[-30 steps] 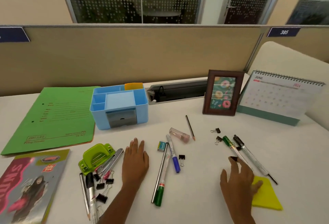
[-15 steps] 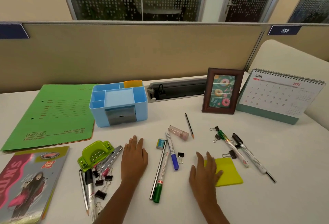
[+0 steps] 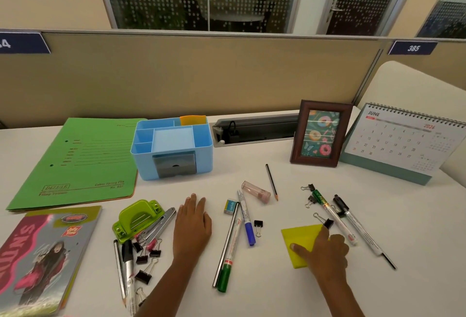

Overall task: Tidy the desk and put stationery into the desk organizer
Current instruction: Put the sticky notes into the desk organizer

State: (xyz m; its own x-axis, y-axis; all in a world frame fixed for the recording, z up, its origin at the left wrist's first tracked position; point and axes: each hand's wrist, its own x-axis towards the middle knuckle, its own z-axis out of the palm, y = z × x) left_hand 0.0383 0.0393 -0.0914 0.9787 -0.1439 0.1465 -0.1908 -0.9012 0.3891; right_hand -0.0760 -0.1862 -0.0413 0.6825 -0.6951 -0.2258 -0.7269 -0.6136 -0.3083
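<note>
The blue desk organizer (image 3: pixel 201 163) stands at the back centre with an orange note pad (image 3: pixel 193 120) in its rear compartment. My right hand (image 3: pixel 327 253) grips a yellow sticky-note pad (image 3: pixel 300 237) lying on the desk, thumb on top and fingers curled over its right corner. My left hand (image 3: pixel 193 226) rests flat on the desk and holds nothing. Between the hands lie a green marker (image 3: pixel 224 275), a blue marker (image 3: pixel 246 218), an eraser (image 3: pixel 230 206), a pink tube (image 3: pixel 254 192) and a pencil (image 3: pixel 271 182). Two more markers (image 3: pixel 336 219) and binder clips (image 3: pixel 309 194) lie right of the pad.
Left of my left hand sit a green hole punch (image 3: pixel 136 217), pens and several binder clips (image 3: pixel 145 257). A green folder (image 3: pixel 80 163) and a magazine (image 3: pixel 42 256) lie at the far left. A photo frame (image 3: pixel 320 134) and a desk calendar (image 3: pixel 403 140) stand at the back right.
My right hand slid the yellow pad leftward from the right, then turned it to a diamond angle and curled onto it. My left hand stayed put.
</note>
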